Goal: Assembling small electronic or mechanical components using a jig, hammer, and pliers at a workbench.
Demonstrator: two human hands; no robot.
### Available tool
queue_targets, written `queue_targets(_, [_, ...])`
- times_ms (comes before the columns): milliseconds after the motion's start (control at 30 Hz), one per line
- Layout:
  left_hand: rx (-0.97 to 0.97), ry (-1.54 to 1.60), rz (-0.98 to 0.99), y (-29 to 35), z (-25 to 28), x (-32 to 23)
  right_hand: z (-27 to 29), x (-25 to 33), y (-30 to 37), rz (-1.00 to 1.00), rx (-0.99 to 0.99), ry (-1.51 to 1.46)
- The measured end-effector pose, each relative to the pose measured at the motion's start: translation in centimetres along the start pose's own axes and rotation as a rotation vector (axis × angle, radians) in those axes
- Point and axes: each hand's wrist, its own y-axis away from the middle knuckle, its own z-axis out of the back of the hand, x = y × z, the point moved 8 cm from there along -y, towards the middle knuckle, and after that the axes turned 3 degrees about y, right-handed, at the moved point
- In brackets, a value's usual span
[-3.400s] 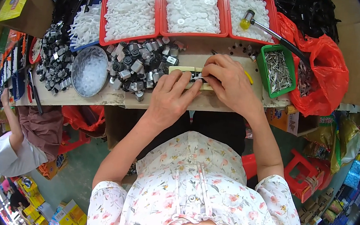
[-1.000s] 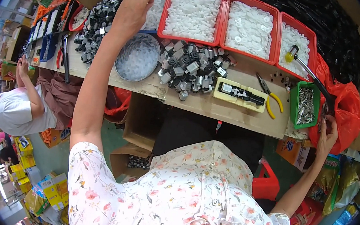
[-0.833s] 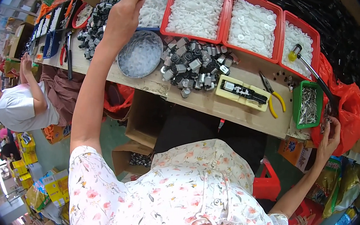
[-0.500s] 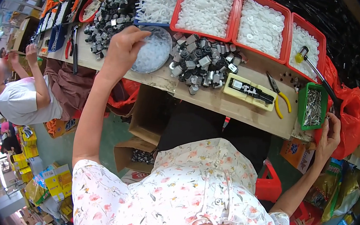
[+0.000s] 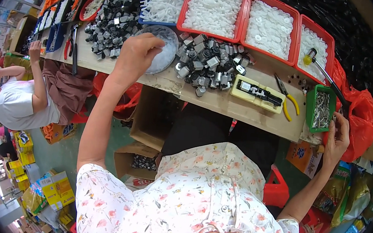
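My left hand (image 5: 134,56) is held over the near edge of a round clear dish (image 5: 173,59) of small whitish pieces. Its thumb and forefinger are pinched together; whatever lies between them is too small to make out. At the right, my right hand (image 5: 339,136) is beside a green tray (image 5: 311,107) of small metal pins (image 5: 322,106). Its fingers are curled together at the tray's right edge, and what they hold is unclear. Between the hands, a cream block fixture (image 5: 239,93) holds a black and silver assembly (image 5: 259,93).
Piles of black and silver parts (image 5: 211,64) flank the dish. Red trays (image 5: 241,24) of white pieces stand behind. Yellow-handled pliers (image 5: 293,101) lie right of the fixture. A screwdriver (image 5: 327,75) leans by a red bag (image 5: 364,120). A co-worker (image 5: 20,102) sits at left.
My left hand has shifted right and a little nearer, its pinch now over the dish's middle. My right hand has moved slightly up and left against the green tray, its fingers more curled.
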Motion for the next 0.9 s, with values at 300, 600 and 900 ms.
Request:
queue_targets(300, [-0.139, 0.676, 0.285, 1.3, -1.0, -5.1, -7.9, 5.1, 0.7, -0.163, 0.193, -0.587])
queue_targets(600, [-0.103, 0.810, 0.140, 0.6, -5.3, -11.5, -13.7, 14.9, -0.7, -0.083, 0.454, -0.864])
queue_targets(900, [-0.041, 0.809, 0.014, -0.1, -6.7, -13.3, -13.8, 14.6, -0.7, -0.076, 0.537, -0.722])
